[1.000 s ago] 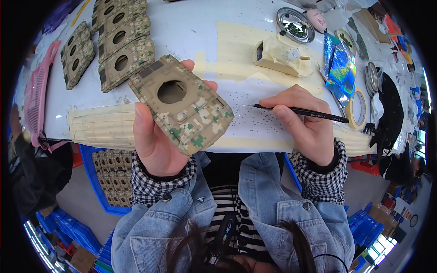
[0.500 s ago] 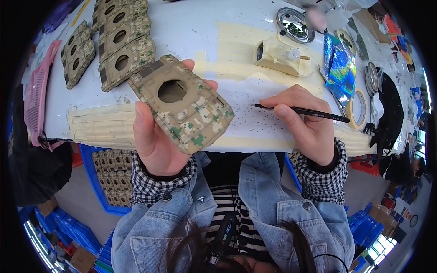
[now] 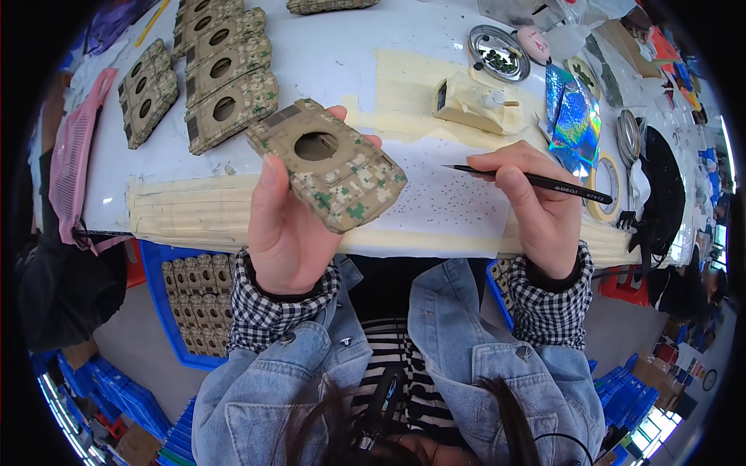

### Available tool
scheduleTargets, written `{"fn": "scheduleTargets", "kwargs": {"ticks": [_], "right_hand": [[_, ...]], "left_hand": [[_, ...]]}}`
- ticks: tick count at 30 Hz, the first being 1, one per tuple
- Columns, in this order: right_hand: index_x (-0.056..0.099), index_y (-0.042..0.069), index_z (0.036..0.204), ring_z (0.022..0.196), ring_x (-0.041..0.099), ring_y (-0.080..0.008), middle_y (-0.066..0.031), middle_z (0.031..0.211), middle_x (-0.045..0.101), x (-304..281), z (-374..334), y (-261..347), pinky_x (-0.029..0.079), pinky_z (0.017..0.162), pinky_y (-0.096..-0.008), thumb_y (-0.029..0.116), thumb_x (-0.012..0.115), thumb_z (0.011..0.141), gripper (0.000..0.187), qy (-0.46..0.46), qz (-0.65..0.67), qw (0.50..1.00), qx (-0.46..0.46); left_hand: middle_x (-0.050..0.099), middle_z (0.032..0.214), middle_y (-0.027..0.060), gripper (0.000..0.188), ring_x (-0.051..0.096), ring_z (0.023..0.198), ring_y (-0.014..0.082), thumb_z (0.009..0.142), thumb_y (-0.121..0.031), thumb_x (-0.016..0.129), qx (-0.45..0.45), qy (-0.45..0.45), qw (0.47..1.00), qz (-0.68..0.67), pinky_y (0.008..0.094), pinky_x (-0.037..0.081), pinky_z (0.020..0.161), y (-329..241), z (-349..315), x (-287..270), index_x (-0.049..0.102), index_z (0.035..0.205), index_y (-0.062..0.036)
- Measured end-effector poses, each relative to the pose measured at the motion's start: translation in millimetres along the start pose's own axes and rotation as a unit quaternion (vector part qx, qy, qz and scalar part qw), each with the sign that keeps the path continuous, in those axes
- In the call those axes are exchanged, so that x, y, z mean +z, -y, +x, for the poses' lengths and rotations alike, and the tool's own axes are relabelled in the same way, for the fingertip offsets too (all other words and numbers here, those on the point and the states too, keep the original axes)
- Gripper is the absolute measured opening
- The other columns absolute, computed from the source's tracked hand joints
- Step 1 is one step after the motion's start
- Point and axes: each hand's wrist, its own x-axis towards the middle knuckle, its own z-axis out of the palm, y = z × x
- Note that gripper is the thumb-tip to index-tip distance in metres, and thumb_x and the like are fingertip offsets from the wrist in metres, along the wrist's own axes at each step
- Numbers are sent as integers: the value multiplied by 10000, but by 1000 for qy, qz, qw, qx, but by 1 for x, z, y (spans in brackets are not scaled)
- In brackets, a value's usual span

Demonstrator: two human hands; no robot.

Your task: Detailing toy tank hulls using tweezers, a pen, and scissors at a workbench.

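Observation:
My left hand (image 3: 287,225) is closed around a model tank hull (image 3: 342,182) in pixelated tan and green camouflage, with a round hole in its top. It is held tilted above the table's front edge. In my right hand (image 3: 536,206) a thin black fine-tipped tool (image 3: 559,185), like a fine brush, is pinched between thumb and fingers, its point toward the left. Beneath that point, many tiny dark parts (image 3: 447,198) lie scattered over a white sheet (image 3: 404,242). The tool's tip is apart from the hull and appears to hover over the sheet.
More camouflage hulls (image 3: 233,97) stand in rows at the back left. A cream taped block (image 3: 474,105), a metal dish (image 3: 497,53) with small green parts, shiny blue bags (image 3: 575,116) and a tape roll (image 3: 606,182) lie to the right. A blue crate (image 3: 159,291) of hulls sits below.
My left hand has shifted slightly right and up with the hull, which is tipped differently. My right hand has moved a little right and up with the tool.

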Motion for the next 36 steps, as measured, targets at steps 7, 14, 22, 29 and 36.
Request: {"fn": "scheduleTargets", "kwargs": {"ticks": [7,14,22,29,36], "right_hand": [[671,-27,933,794,577,-185,-111,845,662,-3,7,33,438,739,-291,125,569,871,193,-27,23,991,-132],[678,-6,945,804,595,-205,-90,877,682,17,12,44,456,778,-316,61,602,830,154,24,62,980,-186],[683,1,935,787,607,-209,-96,845,681,21,5,53,467,774,-318,78,616,824,151,18,41,987,-153],[685,5,926,767,610,-214,-103,827,676,21,6,50,475,742,-309,82,622,821,146,12,16,984,-175],[686,7,926,765,611,-217,-106,813,674,21,5,52,475,738,-309,80,623,818,145,13,7,985,-170]], "left_hand": [[360,1360,176,639,486,1166,309,955,-445,351,-58,5,998,28,442,530,864,-1,-1,18,203,1393,-4],[502,1217,158,606,575,1062,266,970,-443,296,-95,-2,994,61,383,533,875,0,-5,28,236,1384,-6],[498,1215,170,581,573,1067,265,976,-430,279,-94,6,992,82,381,530,887,2,-10,33,250,1377,-10],[512,1200,157,578,570,1073,259,976,-432,286,-86,0,992,96,388,519,898,4,-9,34,251,1376,-17],[490,1227,156,561,548,1103,257,968,-421,345,-94,14,991,98,388,497,915,2,-10,33,241,1363,-36]]}}
